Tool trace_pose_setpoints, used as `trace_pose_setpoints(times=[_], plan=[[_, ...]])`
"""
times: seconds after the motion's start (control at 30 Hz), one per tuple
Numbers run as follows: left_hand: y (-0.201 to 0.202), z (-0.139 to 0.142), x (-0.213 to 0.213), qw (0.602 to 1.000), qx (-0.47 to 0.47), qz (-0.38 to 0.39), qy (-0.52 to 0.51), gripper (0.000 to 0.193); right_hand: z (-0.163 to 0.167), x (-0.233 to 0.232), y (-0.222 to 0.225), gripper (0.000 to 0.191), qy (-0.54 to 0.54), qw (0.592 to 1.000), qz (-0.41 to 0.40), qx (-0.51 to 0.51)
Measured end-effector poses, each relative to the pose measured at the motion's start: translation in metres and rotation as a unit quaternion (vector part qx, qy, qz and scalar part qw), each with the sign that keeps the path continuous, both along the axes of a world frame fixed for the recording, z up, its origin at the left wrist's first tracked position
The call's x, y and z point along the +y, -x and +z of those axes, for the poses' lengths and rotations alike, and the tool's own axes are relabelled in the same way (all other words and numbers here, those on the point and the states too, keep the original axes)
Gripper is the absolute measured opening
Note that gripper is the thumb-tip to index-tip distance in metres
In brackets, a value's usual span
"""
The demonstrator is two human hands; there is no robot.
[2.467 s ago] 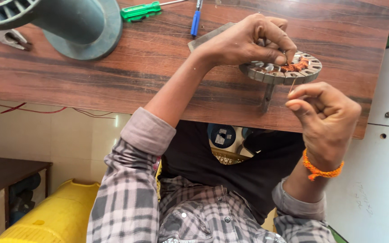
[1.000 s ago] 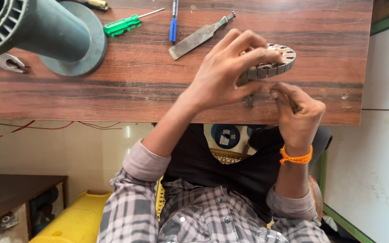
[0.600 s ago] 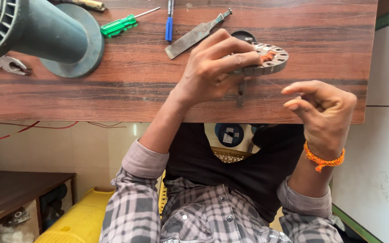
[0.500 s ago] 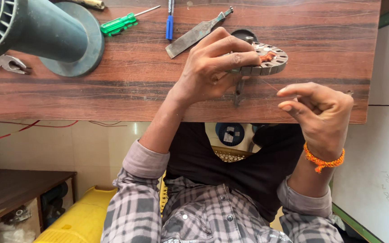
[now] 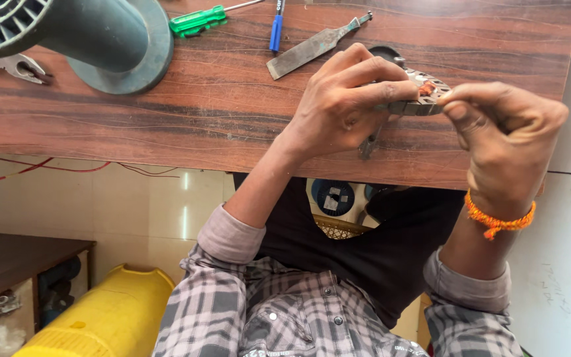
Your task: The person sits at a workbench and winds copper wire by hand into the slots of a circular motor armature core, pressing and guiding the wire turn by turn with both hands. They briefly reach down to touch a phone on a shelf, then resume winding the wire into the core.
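Both hands meet over the near right part of the brown wood-grain bench (image 5: 166,132): the left hand (image 5: 345,106) is clamped over the top of a round grey slotted metal stator disc with orange copper winding (image 5: 424,96), while the right hand (image 5: 503,132), an orange thread band (image 5: 497,218) at its wrist, has thumb and fingers pinched together at the disc's near rim, apparently on a strand of wire too fine to make out. The step in hand looks like threading or seating a turn of winding in a slot; the next move would call for a steady grip on the disc and a short, controlled pull of the pinched fingers. The disc is held just above the bench, close to its near edge. Behind it, near the far edge, lie a flat grey metal file (image 5: 312,46), a blue pen (image 5: 276,26) and a green-handled screwdriver (image 5: 199,20); a large dark green ribbed spool (image 5: 100,33) stands at the far left corner beside grey pliers (image 5: 21,66). Bare bench to the left of the hands leaves room to move.
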State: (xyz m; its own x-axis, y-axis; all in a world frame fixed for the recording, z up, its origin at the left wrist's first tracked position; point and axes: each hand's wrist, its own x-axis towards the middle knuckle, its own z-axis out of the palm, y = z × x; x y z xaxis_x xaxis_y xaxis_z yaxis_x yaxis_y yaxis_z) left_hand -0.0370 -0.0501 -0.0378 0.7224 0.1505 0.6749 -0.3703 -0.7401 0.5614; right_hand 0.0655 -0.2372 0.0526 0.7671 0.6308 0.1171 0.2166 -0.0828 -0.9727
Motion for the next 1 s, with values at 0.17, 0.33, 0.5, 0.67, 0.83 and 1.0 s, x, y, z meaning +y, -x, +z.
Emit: trace_pose_setpoints(times=[0.17, 0.33, 0.5, 0.67, 0.83, 1.0], plan=[[0.003, -0.001, 0.000, 1.000, -0.002, -0.002, 0.003, 0.057, 0.006, 0.024, -0.014, 0.006, 0.004, 0.999, 0.033, -0.031], [0.004, 0.009, -0.001, 0.999, 0.013, 0.011, -0.036, 0.057, -0.001, 0.036, -0.037, 0.005, 0.070, 0.988, 0.078, -0.115], [0.002, 0.022, 0.002, 0.986, -0.084, -0.073, 0.125, 0.070, -0.026, 0.048, -0.062, 0.004, 0.048, 0.971, 0.185, -0.142], [-0.028, 0.030, 0.009, 0.942, 0.223, 0.016, 0.250, 0.078, -0.035, 0.043, -0.072, 0.005, 0.090, 0.952, 0.151, -0.250], [-0.062, 0.023, 0.028, 0.941, 0.269, -0.052, 0.199, 0.031, -0.024, 0.044, -0.066, 0.016, 0.129, 0.926, 0.082, -0.346], [-0.049, 0.008, 0.057, 0.869, 0.253, -0.285, 0.315, 0.016, -0.002, 0.024, -0.033, 0.009, 0.091, 0.959, 0.113, -0.245]])
